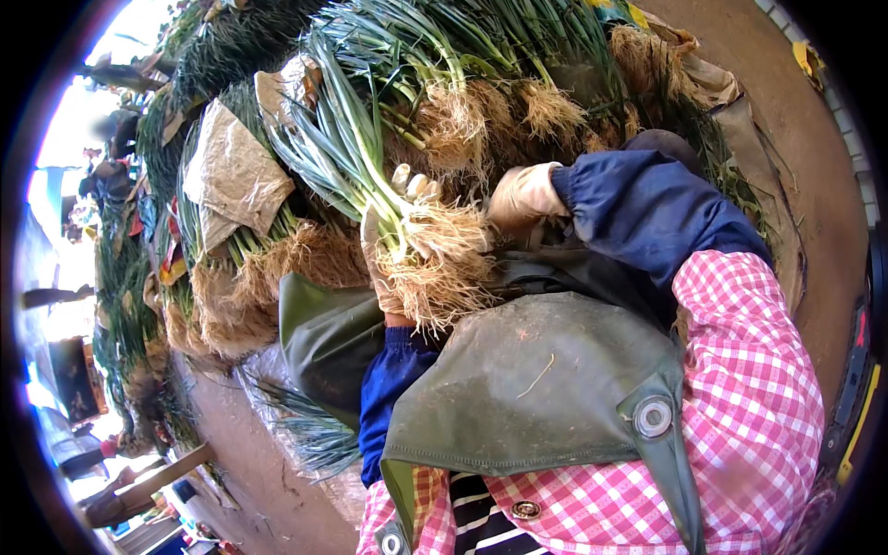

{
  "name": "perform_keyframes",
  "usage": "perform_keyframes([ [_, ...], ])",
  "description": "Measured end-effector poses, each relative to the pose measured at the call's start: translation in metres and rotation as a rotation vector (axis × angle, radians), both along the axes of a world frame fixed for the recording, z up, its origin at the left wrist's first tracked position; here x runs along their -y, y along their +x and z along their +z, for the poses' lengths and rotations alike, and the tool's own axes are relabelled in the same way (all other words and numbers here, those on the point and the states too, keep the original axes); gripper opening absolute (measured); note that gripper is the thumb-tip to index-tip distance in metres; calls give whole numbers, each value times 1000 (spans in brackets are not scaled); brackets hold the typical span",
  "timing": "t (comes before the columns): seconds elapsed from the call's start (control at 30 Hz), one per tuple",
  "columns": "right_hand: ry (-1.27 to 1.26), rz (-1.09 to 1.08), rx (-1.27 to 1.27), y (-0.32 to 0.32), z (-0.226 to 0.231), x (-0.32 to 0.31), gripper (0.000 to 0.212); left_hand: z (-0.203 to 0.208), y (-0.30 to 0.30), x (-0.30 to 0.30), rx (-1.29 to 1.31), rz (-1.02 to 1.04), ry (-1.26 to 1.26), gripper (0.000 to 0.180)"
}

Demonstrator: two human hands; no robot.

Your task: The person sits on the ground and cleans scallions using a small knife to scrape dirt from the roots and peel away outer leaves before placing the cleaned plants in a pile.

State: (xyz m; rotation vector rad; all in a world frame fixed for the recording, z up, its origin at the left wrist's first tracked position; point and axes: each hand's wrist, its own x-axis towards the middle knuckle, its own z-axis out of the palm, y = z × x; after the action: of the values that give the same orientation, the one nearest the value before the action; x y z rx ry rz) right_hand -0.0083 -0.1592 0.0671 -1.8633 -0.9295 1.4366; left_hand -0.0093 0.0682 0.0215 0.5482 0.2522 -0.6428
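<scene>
A bunch of leeks (384,199) with long blue-green leaves and shaggy tan roots is in front of me, leaves pointing up and left. My left hand (381,277), in a pale glove, is closed round it from behind; pale glove fingertips show over the white stems, and the roots cover much of the hand. Right of these roots is my right hand (525,196), also gloved, close to the roots of the piled leeks (453,120). Its fingers are bent downward and mostly hidden, so what they touch is unclear.
More rooty leek bundles (301,254) lie at the left, partly under a tan sheet (239,171). A green waterproof apron (536,379) covers my lap. Brown floor (786,120) shows at right. A wooden bar (157,476) stands at lower left, near loose leek leaves (319,430).
</scene>
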Motion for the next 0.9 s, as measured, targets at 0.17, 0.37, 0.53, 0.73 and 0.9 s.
perform_keyframes([
  [0.17,-374,-348,669,30,2,30,31,3,4,13,-1,-11,9,22],
  [0.37,168,-766,257,26,38,-18,48,13,-4,6,14,46,113,20],
  [0.53,-239,-590,641,3,27,-43,39,18,0,30,-4,49,184,26],
  [0.73,-242,-533,634,7,-27,-42,24,40,-10,40,118,-14,117,46],
  [0.9,373,-849,202,12,-85,-34,23,58,-19,55,100,42,176,52],
])
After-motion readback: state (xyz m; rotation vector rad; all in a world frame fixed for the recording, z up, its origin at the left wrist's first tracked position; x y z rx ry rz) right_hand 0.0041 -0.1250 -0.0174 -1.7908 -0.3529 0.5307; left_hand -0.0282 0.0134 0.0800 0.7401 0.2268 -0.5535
